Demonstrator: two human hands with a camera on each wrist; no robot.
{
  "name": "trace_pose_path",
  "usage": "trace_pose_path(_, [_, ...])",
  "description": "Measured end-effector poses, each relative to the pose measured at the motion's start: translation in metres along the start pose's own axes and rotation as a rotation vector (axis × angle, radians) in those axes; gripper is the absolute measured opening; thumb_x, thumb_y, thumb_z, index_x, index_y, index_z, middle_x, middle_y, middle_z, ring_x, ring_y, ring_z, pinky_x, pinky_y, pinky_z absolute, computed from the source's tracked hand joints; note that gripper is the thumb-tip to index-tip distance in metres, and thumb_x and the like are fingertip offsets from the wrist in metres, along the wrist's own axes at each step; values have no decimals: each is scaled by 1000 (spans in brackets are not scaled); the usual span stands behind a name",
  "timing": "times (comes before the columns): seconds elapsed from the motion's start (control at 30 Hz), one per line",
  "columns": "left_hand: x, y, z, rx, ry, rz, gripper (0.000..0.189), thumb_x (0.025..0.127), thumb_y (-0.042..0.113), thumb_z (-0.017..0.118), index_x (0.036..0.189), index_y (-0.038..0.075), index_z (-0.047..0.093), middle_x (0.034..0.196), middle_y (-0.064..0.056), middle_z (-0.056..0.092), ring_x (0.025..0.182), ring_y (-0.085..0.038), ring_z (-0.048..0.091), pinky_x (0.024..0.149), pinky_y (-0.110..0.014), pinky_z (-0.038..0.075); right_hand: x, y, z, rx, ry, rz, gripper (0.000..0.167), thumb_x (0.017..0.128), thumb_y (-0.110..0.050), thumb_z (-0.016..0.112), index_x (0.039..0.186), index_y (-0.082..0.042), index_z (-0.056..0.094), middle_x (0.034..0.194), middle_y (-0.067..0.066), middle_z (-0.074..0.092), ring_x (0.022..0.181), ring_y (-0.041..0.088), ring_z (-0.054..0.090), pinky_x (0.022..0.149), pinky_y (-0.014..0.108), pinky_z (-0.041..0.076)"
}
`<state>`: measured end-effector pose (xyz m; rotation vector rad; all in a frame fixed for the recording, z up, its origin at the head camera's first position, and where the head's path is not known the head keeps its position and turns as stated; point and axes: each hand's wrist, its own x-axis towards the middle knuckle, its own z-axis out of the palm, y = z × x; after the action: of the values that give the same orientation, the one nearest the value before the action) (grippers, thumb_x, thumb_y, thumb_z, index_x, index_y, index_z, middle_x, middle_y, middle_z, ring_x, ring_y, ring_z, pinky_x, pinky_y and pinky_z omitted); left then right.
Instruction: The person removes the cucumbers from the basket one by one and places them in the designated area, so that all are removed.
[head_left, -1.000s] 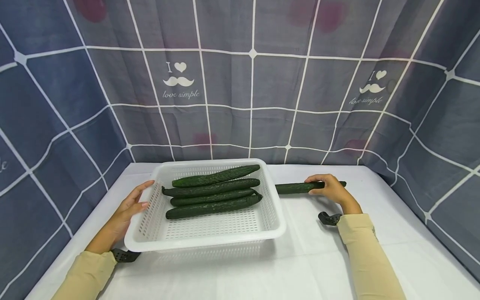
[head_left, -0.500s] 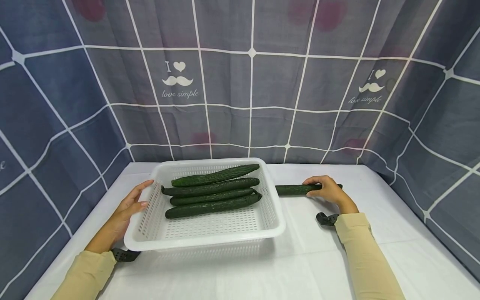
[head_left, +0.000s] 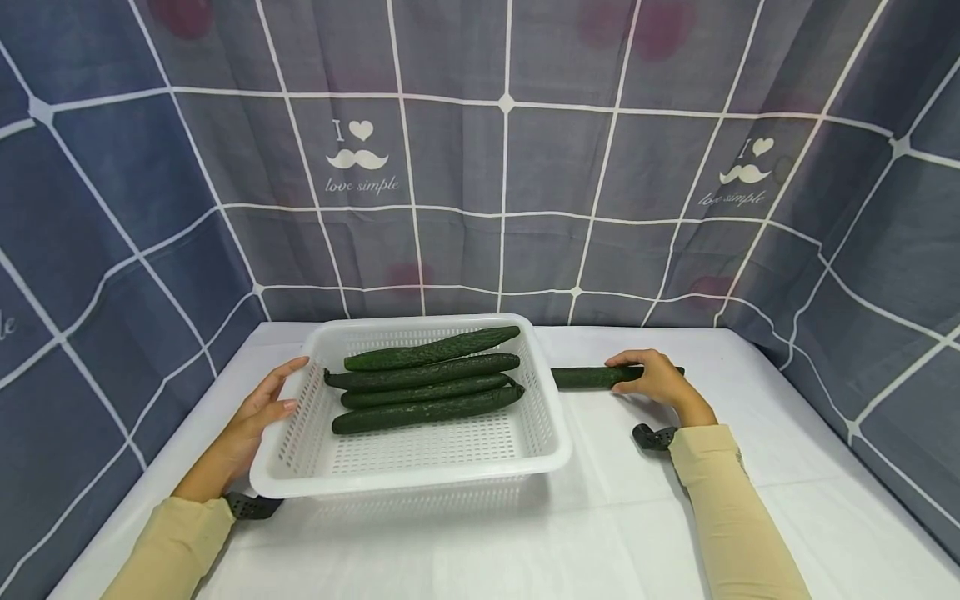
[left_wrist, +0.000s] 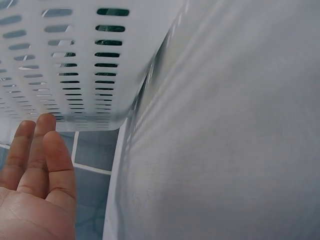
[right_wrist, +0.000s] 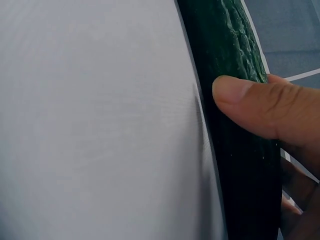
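Note:
A white perforated plastic basket (head_left: pixel 420 477) stands on the table, with several dark green cucumbers (head_left: pixel 431 412) lying side by side in it. My left hand (head_left: pixel 251 425) is at the basket's left side, its fingers loosely extended. In the left wrist view, the fingers (left_wrist: pixel 59 165) are close to the slotted wall; whether they press on it I cannot tell. To the right of the basket, my right hand (head_left: pixel 656 382) grips another cucumber (head_left: pixel 581 378) on the table. The right wrist view shows the thumb (right_wrist: pixel 250 100) on that cucumber's side; its left end is behind the basket rim.
White cloth covers the table (head_left: pixel 600 533). A grey-blue checked curtain (head_left: pixel 457 167) closes off the back and both sides. Black wrist-worn devices show at the left wrist (head_left: pixel 253 506) and the right wrist (head_left: pixel 654 437).
My right hand has slid slightly left with the cucumber over the last second, mostly in its first half. The left hand and the basket have stayed in place.

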<state>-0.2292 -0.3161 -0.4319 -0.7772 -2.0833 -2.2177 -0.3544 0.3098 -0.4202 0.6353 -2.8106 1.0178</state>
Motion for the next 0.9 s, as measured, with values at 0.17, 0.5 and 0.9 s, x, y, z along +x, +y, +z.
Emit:
trace_pose_path(0.17, [1, 1, -1, -12, -5, -6, 64, 107, 1, 38, 158, 38, 46, 150, 10, 48, 125, -9, 59, 88, -33, 59, 0, 1, 0, -2, 16, -1, 44, 83, -4, 92, 123, 3, 77, 122, 24, 76, 124, 50, 63, 108, 66, 44])
trace_pose_path(0.5, [1, 0, 0, -15, 3, -12, 63, 107, 2, 39, 159, 38, 46, 150, 10, 48, 125, -9, 58, 88, -33, 58, -2, -1, -3, 7, 27, -5, 42, 87, -6, 89, 126, 4, 75, 124, 24, 75, 123, 49, 64, 108, 65, 45])
trace_pose_path(0.9, [0, 0, 1, -31, 10, -8, 65, 107, -1, 38, 158, 38, 48, 150, 10, 50, 125, -9, 58, 88, -32, 58, -1, -15, -9, 157, 27, -62, 45, 98, -4, 78, 138, 12, 64, 130, 28, 71, 125, 49, 65, 113, 63, 42])
